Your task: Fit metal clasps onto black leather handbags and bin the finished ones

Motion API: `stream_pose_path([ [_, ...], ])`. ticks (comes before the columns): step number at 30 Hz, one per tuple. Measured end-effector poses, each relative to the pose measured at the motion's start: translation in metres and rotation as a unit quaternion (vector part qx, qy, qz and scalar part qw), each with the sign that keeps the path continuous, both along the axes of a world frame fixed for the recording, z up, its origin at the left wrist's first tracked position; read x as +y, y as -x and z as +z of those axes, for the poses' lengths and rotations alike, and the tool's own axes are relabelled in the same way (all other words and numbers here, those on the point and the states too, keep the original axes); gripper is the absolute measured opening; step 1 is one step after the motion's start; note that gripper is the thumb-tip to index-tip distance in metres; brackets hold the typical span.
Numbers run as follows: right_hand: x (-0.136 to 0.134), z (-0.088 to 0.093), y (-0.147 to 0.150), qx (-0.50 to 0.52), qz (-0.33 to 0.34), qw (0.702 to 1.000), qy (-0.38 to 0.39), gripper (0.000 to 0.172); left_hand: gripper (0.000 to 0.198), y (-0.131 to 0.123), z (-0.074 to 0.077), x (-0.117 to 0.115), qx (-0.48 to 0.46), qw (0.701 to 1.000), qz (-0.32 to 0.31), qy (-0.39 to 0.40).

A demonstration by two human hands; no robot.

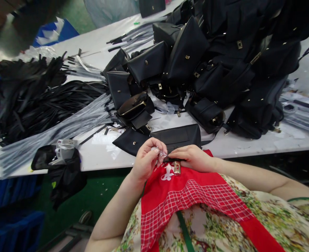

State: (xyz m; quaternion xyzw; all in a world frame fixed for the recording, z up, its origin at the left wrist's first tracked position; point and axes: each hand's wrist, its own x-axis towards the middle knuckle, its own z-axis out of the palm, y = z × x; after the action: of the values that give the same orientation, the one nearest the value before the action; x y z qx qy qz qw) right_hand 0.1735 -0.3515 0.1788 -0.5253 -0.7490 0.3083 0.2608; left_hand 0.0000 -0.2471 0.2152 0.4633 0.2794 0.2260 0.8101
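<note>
A black bag (179, 137) lies at the near edge of the white table (249, 145), against my red apron. My left hand (147, 161) is closed in a pinch on a small piece of clear plastic film (160, 152) at the bag's front. My right hand (193, 158) lies curled over the bag's lower edge, just above its gold metal clasp (177, 167), pressing the bag down.
A big heap of finished black bags (222, 59) fills the back right of the table. Several black straps (39, 101) and clear plastic sleeves (65, 129) lie at the left. A black bag with a plastic bundle (62, 157) hangs over the near left edge.
</note>
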Motion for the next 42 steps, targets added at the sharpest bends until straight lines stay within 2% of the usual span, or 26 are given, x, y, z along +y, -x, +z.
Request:
stream_pose_path([
  [3,0.004,-0.001,-0.004,0.011,-0.055,0.998,-0.017,0.029,0.012,0.012,-0.006,0.011,-0.039,0.997,0.036,0.064],
  [6,0.018,-0.016,-0.030,0.057,-0.172,0.983,-0.012,0.024,0.018,0.022,-0.011,0.018,-0.045,0.993,0.072,0.082],
  [8,0.032,-0.032,-0.065,0.106,-0.279,0.954,0.017,0.026,0.024,0.028,-0.015,0.020,-0.023,0.992,0.100,0.075],
  [10,0.047,-0.047,-0.105,0.098,-0.390,0.914,0.062,0.032,0.028,0.032,-0.019,0.020,0.019,0.991,0.113,0.063],
  [12,0.056,-0.057,-0.137,0.023,-0.475,0.876,0.088,0.038,0.027,0.036,-0.023,0.019,0.062,0.991,0.108,0.054],
  [14,0.057,-0.058,-0.151,-0.069,-0.519,0.851,0.034,0.048,0.025,0.040,-0.028,0.019,0.085,0.990,0.099,0.054],
  [16,0.053,-0.055,-0.141,-0.115,-0.497,0.858,-0.059,0.048,0.027,0.045,-0.034,0.019,0.085,0.990,0.099,0.058],
  [18,0.048,-0.055,-0.116,-0.130,-0.400,0.901,-0.110,0.035,0.029,0.049,-0.041,0.019,0.077,0.990,0.102,0.065],
  [20,0.045,-0.062,-0.086,-0.142,-0.278,0.946,-0.090,0.030,0.030,0.053,-0.048,0.018,0.074,0.989,0.107,0.073],
  [22,0.049,-0.078,-0.064,-0.190,-0.217,0.956,-0.047,0.043,0.029,0.056,-0.053,0.018,0.073,0.988,0.112,0.081],
  [24,0.057,-0.099,-0.053,-0.245,-0.236,0.940,0.014,0.067,0.028,0.057,-0.056,0.017,0.065,0.987,0.119,0.089],
  [25,0.063,-0.109,-0.051,-0.258,-0.257,0.930,0.054,0.075,0.027,0.057,-0.057,0.017,0.058,0.986,0.124,0.092],
  [26,0.069,-0.118,-0.052,-0.261,-0.273,0.921,0.096,0.075,0.025,0.058,-0.057,0.016,0.052,0.986,0.129,0.095],
  [27,0.074,-0.125,-0.054,-0.255,-0.281,0.915,0.134,0.069,0.024,0.058,-0.057,0.016,0.045,0.985,0.134,0.098],
  [29,0.085,-0.132,-0.062,-0.230,-0.278,0.914,0.185,0.045,0.021,0.060,-0.056,0.015,0.037,0.984,0.144,0.102],
  [31,0.094,-0.128,-0.072,-0.203,-0.260,0.923,0.198,0.023,0.018,0.064,-0.056,0.014,0.035,0.981,0.158,0.106],
  [32,0.098,-0.123,-0.078,-0.185,-0.249,0.929,0.202,0.020,0.016,0.067,-0.056,0.014,0.036,0.979,0.168,0.108],
  [35,0.105,-0.094,-0.096,-0.126,-0.220,0.946,0.201,0.026,0.008,0.078,-0.060,0.013,0.042,0.972,0.201,0.114],
  [37,0.103,-0.071,-0.110,-0.002,-0.235,0.949,0.212,0.035,0.006,0.084,-0.063,0.012,0.037,0.968,0.218,0.121],
  [38,0.101,-0.060,-0.117,0.092,-0.258,0.936,0.221,0.037,0.005,0.085,-0.064,0.012,0.030,0.966,0.225,0.125],
  [39,0.098,-0.050,-0.125,0.195,-0.289,0.910,0.225,0.038,0.004,0.086,-0.065,0.012,0.022,0.964,0.231,0.128],
  [41,0.091,-0.031,-0.140,0.369,-0.355,0.833,0.210,0.037,0.002,0.086,-0.065,0.012,0.004,0.962,0.241,0.129],
  [42,0.087,-0.023,-0.146,0.419,-0.381,0.801,0.192,0.036,0.005,0.086,-0.065,0.012,-0.005,0.962,0.242,0.129],
])
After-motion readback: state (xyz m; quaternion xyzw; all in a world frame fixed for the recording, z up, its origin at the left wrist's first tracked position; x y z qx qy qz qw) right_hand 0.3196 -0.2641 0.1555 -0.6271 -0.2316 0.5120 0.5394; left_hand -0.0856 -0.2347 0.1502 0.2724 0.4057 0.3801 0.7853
